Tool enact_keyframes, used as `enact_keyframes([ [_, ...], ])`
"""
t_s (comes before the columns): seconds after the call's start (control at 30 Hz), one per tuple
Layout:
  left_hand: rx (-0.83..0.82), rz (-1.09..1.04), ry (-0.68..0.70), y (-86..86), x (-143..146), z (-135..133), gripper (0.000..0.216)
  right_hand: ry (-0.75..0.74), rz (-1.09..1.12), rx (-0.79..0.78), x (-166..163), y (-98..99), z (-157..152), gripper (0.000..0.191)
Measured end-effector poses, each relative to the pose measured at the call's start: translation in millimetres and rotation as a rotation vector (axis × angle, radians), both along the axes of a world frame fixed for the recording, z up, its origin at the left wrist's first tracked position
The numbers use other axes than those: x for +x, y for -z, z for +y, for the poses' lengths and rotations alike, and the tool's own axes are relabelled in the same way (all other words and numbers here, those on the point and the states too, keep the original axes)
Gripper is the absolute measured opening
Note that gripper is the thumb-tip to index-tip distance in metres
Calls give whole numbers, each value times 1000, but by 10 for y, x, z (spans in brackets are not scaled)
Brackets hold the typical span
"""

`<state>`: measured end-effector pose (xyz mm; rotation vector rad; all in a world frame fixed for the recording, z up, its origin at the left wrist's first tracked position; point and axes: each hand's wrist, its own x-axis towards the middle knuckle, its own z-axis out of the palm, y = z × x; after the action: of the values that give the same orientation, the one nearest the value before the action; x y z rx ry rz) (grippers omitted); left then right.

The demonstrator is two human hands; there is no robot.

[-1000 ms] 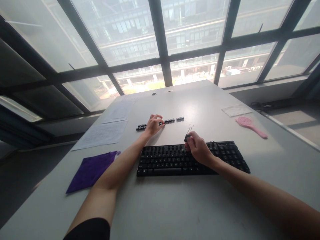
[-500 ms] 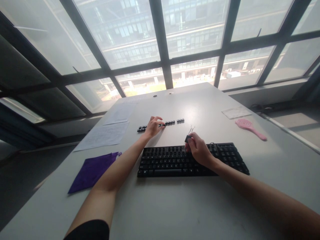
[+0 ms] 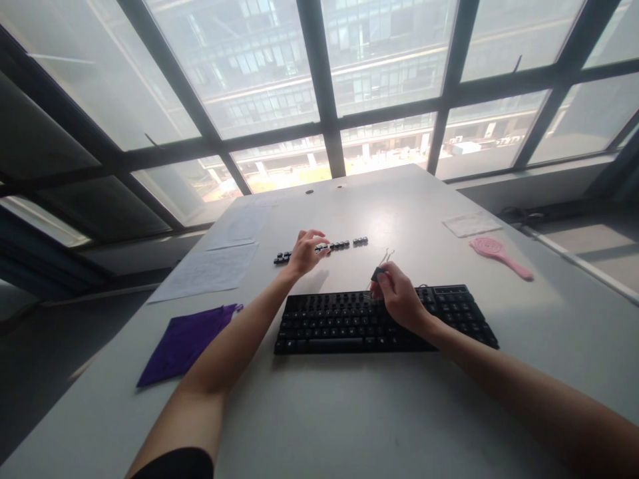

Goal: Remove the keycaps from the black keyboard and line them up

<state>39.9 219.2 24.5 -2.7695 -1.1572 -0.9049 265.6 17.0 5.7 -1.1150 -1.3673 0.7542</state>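
A black keyboard (image 3: 329, 326) lies on the white table in front of me; its back rows show switches without caps. Behind it, loose black keycaps (image 3: 342, 245) form a line on the table. Over the left part of that line is my left hand (image 3: 305, 254), its thumb and index finger curved and apart, with keycaps showing in the gap. My right hand (image 3: 398, 296) is closed around the black handle of a wire keycap puller (image 3: 378, 273), above the upper part of the keyboard. The puller's thin wire ends stick out on both sides of the fist.
At left, a purple drawstring bag (image 3: 182, 346) lies partly behind my left forearm, with paper sheets (image 3: 204, 273) farther back. On the right are a pink hairbrush (image 3: 499, 256) and a flat clear packet (image 3: 472, 224). Large windows (image 3: 384, 60) rise beyond the table.
My left hand has lifted slightly off the keycap line and its fingers have parted. My right hand and the keycap puller have shifted a little to the right.
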Motion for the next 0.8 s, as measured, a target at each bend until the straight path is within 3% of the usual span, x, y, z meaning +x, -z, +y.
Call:
enact_keyframes([
  [0.1,-34,-4,44,-160,88,-285,14,16,33,15,30,-47,20,17],
  [0.23,-133,4,99,-297,258,-894,18,4,-36,47,84,-115,17,14],
  [0.4,-316,-2,183,-235,455,-1547,20,-65,-269,94,138,-120,-41,14],
  [0.5,-357,-29,217,-135,528,-1670,20,-69,-345,119,168,-105,-61,14],
  [0.8,-354,-17,236,11,584,-1602,17,-193,-451,118,230,-99,-55,12],
])
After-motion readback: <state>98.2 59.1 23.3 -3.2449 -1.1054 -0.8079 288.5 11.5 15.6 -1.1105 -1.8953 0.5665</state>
